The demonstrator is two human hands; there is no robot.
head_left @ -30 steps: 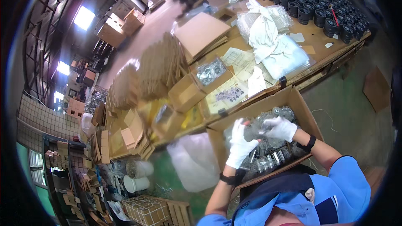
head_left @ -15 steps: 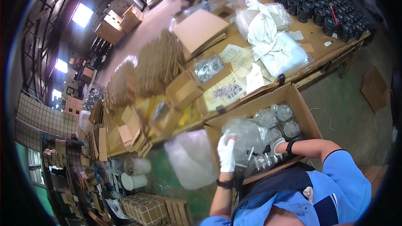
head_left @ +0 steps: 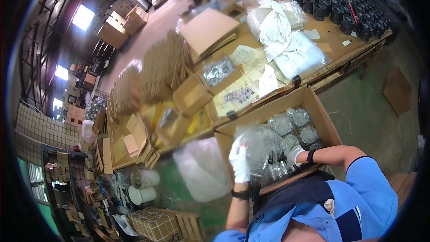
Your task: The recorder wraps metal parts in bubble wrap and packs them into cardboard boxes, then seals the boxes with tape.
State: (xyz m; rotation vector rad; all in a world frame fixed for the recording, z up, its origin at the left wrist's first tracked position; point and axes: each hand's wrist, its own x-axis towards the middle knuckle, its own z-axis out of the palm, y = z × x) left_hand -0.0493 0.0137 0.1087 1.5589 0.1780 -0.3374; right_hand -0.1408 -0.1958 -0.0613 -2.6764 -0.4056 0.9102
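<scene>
1. Clear bubble wrap (head_left: 257, 145) is lying loose over the nine o'clock side of the open cardboard carton (head_left: 323, 103); my gloved left hand (head_left: 239, 161) is gripping its edge.
2. My gloved right hand (head_left: 294, 155) is resting inside at four o'clock; its fingertips are hiding, so I cannot tell whether they are holding anything.
3. Shiny metal cylinders (head_left: 278, 170) are lying at six o'clock, bubble-wrapped round parts (head_left: 282, 124) sitting at two.
4. Beyond, at twelve, the wooden workbench (head_left: 332, 31) is standing; black cylindrical parts (head_left: 337, 14) are crowding its one o'clock end.
</scene>
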